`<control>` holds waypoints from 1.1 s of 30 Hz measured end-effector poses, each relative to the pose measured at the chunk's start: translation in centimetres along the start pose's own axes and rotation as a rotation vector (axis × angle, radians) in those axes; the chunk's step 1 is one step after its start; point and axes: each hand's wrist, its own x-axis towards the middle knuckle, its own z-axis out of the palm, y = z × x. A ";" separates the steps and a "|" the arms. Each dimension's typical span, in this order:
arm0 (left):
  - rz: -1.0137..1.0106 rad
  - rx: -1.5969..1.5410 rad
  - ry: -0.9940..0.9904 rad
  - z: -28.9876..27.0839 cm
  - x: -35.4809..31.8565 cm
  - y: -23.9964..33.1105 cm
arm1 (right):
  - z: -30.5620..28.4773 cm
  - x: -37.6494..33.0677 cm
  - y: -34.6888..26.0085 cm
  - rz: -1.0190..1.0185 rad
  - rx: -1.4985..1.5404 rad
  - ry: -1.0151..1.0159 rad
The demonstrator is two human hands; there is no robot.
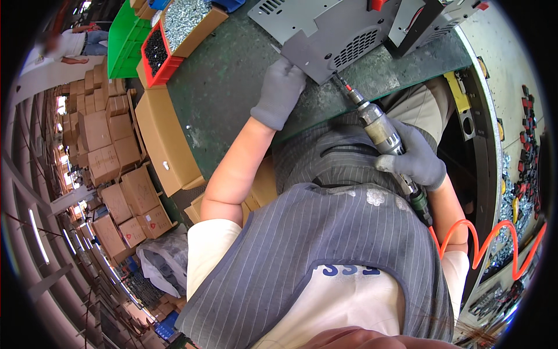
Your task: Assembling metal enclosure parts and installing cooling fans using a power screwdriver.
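My right hand (417, 156), in a grey glove, is wrapped round a pneumatic screwdriver (381, 132) with a coiled orange air hose at its rear. The tool's bit points at the near lower corner of a grey sheet-metal housing (334, 43) with slots and a honeycomb vent. Whether the tip sits in a screw is too small to tell. My left hand (280, 92), also gloved in grey, is closed at the housing's left corner, fingers curled against its edge. The far side of those fingers is hidden.
On the green worktop (218, 87), a cardboard box of silvery screws (185, 23) and a red bin of black screws (156, 53) stand far left, beside a green bin (128, 41). Stacked cartons (107, 145) fill the left. Right of me, the orange hose (476, 244) hangs near more loose parts.
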 end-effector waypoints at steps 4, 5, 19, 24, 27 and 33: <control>-0.376 -1.139 -0.286 -2.1 -0.6 -0.1 | -0.5 -1.1 -0.2 0.011 0.004 -0.014; -0.409 -1.127 -0.121 -2.3 -1.0 -0.1 | -0.7 -1.4 -0.2 0.008 0.009 0.001; -0.457 -1.139 -0.312 0.0 -5.6 0.7 | -0.2 -2.4 -3.5 0.177 -0.003 -0.194; -0.469 -1.127 -0.321 1.1 -5.8 1.5 | -0.2 -2.3 -2.9 0.123 -0.135 -0.201; -0.438 -0.994 -0.322 1.6 -5.6 2.2 | -0.2 -2.4 -2.3 0.113 -0.095 -0.180; -0.346 -0.862 -0.358 2.3 -5.1 3.6 | -0.9 -2.9 -2.2 0.068 0.028 -0.172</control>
